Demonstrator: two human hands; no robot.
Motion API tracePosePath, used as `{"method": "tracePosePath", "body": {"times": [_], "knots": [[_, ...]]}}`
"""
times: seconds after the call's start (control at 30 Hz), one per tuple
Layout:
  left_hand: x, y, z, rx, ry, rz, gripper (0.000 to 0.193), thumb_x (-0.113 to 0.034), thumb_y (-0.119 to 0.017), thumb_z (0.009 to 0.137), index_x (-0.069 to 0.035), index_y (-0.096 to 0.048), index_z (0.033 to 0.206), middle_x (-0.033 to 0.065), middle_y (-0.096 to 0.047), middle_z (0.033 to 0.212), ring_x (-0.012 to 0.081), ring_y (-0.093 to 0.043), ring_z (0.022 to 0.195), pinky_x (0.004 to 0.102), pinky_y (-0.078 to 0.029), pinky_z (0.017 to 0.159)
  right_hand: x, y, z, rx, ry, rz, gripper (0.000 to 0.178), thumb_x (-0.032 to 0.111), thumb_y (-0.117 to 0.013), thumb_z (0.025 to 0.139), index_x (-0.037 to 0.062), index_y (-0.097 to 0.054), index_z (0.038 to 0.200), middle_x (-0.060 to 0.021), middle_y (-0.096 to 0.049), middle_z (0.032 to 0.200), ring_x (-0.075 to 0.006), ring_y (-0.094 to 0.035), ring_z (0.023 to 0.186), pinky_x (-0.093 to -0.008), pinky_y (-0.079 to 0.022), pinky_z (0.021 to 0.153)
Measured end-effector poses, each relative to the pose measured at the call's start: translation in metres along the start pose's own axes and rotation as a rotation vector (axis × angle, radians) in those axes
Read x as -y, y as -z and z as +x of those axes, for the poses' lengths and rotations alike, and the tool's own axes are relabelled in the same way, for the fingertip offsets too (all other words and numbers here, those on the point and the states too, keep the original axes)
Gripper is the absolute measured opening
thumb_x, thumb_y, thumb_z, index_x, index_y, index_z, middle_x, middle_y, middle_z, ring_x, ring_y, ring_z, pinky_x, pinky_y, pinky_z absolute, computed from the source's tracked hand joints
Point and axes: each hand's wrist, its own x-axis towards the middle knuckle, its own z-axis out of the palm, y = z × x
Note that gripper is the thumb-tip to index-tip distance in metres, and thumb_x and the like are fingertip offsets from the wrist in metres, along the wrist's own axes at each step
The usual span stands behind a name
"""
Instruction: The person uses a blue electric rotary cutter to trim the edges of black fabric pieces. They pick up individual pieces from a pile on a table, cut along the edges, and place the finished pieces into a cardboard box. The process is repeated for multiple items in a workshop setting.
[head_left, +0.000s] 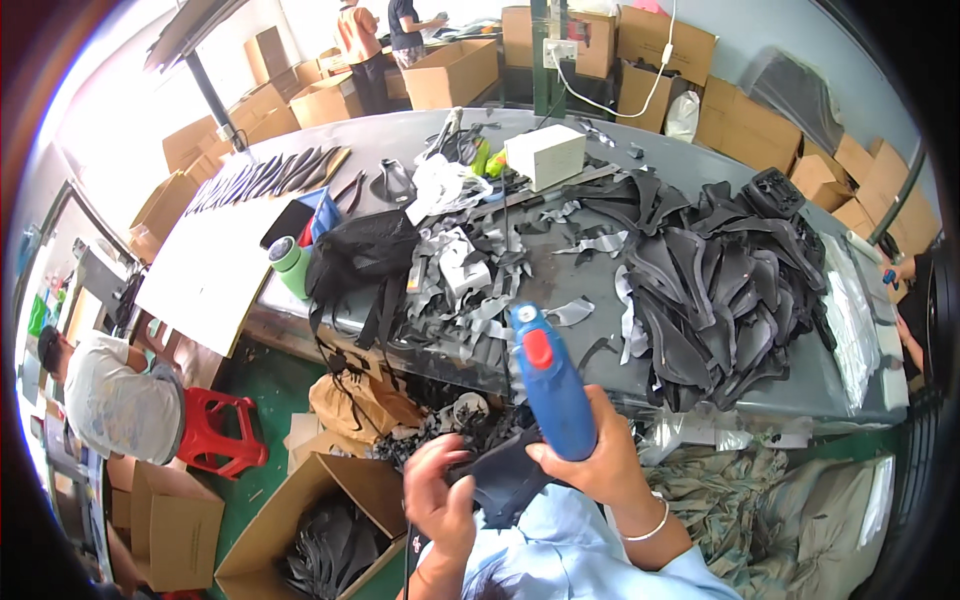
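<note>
My right hand (605, 455) is wrapped round a blue handheld power tool (560, 395) with a red switch, raised between me and the table edge. The tool's working end is not clear from here. My left hand (440, 497) is lifted to the left of it, fingers bent but apart, slightly smeared by motion. Between the two hands, in front of my body, is a dark moulded piece (507, 478); its edge comes close to my left fingertips, and I see no grip on it. Past the tool, grey offcuts (480, 270) litter the table.
A heap of dark curved pieces (715, 300) covers the table's right side. A black bag (362, 260) and green bottle (290, 265) stand left. An open carton (255, 530) of dark pieces is low left, near a red stool (222, 435) with a seated person (120, 400).
</note>
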Motion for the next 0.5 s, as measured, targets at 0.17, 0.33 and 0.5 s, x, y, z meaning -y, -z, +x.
{"method": "tracePosePath", "body": {"times": [0.17,0.33,0.5], "knots": [[-0.017,0.002,-0.009,0.463,-0.078,-0.272,0.038,-0.034,-0.055,0.088,0.003,-0.06,0.084,0.0174,-0.062,0.087,0.0255,-0.057,0.086,0.0364,-0.047,0.073,-0.014,0.0,0.002,-0.177,0.013,0.204,0.041,0.014,-0.078,0.068,0.004,-0.05,0.096,-0.0035,-0.056,0.077,-0.0115,-0.052,0.068,-0.0268,-0.045,0.064],[0.009,-0.039,-0.032,0.385,0.393,-0.938,0.047,-0.046,-0.057,0.088,-0.004,-0.054,0.108,0.0126,-0.056,0.11,0.0236,-0.052,0.103,0.0387,-0.042,0.09,0.005,-0.002,-0.003,-0.094,0.031,0.267,0.041,0.013,-0.079,0.068,0.0041,-0.051,0.097,-0.0021,-0.054,0.08,-0.01,-0.05,0.071,-0.027,-0.044,0.066],[-0.015,-0.041,0.004,0.189,0.58,-0.899,0.048,-0.049,-0.049,0.092,-0.009,-0.048,0.119,0.0127,-0.054,0.117,0.0266,-0.052,0.11,0.041,-0.044,0.094,-0.001,-0.002,-0.004,-0.092,0.011,0.196,0.051,0.02,-0.084,0.065,0.0029,-0.049,0.099,-0.0055,-0.061,0.081,-0.0121,-0.059,0.075,-0.0273,-0.048,0.069]]}}
